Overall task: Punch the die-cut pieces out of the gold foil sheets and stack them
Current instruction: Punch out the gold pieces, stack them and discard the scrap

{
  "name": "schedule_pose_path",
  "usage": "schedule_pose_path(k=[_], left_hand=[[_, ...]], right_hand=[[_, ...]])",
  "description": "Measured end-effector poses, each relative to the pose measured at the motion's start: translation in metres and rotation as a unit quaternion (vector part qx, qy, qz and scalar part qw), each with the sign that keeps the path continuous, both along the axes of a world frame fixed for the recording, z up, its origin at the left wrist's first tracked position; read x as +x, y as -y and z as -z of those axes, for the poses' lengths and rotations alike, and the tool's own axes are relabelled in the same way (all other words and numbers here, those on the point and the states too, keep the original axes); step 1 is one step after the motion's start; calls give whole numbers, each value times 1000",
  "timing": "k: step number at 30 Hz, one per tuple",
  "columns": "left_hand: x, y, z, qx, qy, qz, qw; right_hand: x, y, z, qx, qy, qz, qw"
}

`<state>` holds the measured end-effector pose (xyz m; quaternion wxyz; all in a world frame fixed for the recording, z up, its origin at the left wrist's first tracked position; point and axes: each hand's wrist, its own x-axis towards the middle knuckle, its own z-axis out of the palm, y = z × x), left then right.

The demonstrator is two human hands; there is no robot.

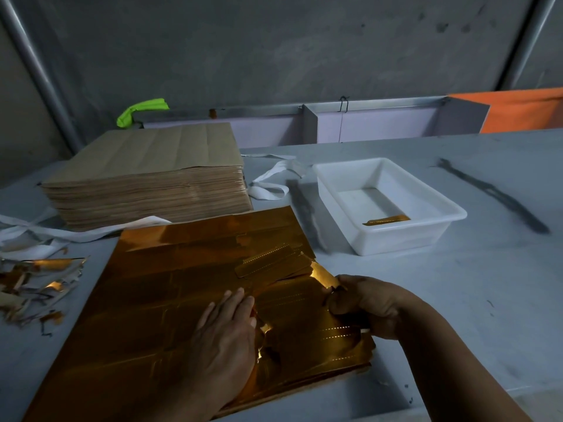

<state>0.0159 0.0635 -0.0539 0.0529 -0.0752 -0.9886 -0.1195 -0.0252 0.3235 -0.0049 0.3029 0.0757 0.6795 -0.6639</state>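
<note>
A pile of gold foil sheets point(146, 300) lies on the grey table in front of me. My left hand point(227, 333) presses flat on the top sheet, fingers straight. My right hand point(368, 303) grips the sheet's right edge, where a torn foil strip point(323, 277) curls up between its fingers. Punched gold pieces point(271, 263) lie loosely stacked on the sheet near its far right corner. One gold piece point(387, 220) lies inside a white plastic tub point(438, 229) to the right.
A tall stack of brown-backed sheets point(146, 178) stands behind the foil at the left. Foil and paper scraps point(33, 284) litter the left edge, with white strips point(274, 184) beyond. A dark smear point(493, 193) marks the table at right.
</note>
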Motion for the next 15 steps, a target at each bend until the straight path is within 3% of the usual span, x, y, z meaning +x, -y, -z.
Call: schedule_pose_path(k=[5, 10, 15], left_hand=[[0, 1, 1, -5, -1, -1, 1000], [-1, 0, 1, -4, 9, -9, 1000], [-2, 3, -5, 89, 33, -26, 995]], right_hand=[[3, -4, -2, -125, 23, -21, 992], [2, -4, 3, -130, 19, 5, 991], [2, -7, 5, -181, 26, -1, 983]])
